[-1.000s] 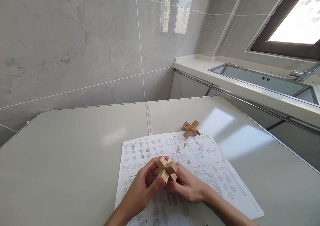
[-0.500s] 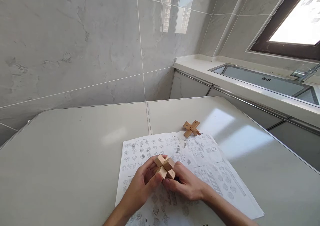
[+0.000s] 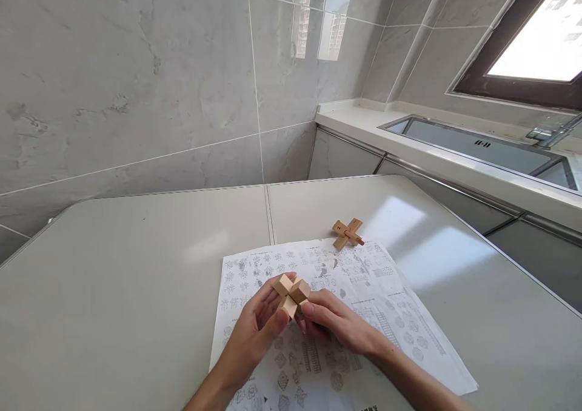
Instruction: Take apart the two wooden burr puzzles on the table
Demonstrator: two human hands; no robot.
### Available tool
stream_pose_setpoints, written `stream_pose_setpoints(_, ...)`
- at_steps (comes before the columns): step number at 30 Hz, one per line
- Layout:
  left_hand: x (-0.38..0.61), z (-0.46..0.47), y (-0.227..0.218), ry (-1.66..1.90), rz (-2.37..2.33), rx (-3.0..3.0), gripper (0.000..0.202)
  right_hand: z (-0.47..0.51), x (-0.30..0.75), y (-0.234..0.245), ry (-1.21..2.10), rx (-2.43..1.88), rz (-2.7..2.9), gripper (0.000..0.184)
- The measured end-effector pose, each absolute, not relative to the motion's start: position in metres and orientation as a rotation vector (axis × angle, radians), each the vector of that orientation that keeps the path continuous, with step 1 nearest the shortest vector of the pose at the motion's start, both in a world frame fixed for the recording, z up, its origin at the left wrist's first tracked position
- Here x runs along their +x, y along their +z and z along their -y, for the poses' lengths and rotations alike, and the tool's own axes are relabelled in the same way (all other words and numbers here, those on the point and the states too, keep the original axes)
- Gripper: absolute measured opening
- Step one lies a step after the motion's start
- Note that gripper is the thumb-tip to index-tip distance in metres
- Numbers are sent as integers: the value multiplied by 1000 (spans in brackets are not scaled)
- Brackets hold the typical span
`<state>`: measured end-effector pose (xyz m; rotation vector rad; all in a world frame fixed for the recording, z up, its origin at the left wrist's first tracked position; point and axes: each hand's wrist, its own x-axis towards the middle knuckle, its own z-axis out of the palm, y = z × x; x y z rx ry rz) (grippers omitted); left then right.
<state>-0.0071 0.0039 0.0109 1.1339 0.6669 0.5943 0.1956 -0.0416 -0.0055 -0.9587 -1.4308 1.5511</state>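
Both hands hold a light wooden burr puzzle (image 3: 291, 294) of interlocked square sticks just above a printed instruction sheet (image 3: 386, 302). My left hand (image 3: 254, 335) grips it from the left, with fingers curled behind it and the thumb on the near side. My right hand (image 3: 339, 326) pinches it from the right with bent fingers. A second, smaller wooden cross piece (image 3: 347, 233) lies on the table at the sheet's far edge, apart from both hands.
A pale grey table (image 3: 127, 265) with a centre seam stands against a grey tiled wall (image 3: 136, 83). To the right run a white counter (image 3: 454, 162) with a steel sink (image 3: 482, 147), a tap (image 3: 552, 132) and a window (image 3: 541, 35).
The puzzle and both hands have shifted slightly left and farther from me over the sheet. The puzzle has turned a little in the grip. The cross piece has not moved.
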Motion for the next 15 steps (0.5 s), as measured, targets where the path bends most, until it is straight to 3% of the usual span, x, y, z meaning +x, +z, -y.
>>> stream_pose_setpoints(15,-8,-7,7,642,-586,1136,81,38,200,-6,1570,-900,1434,48)
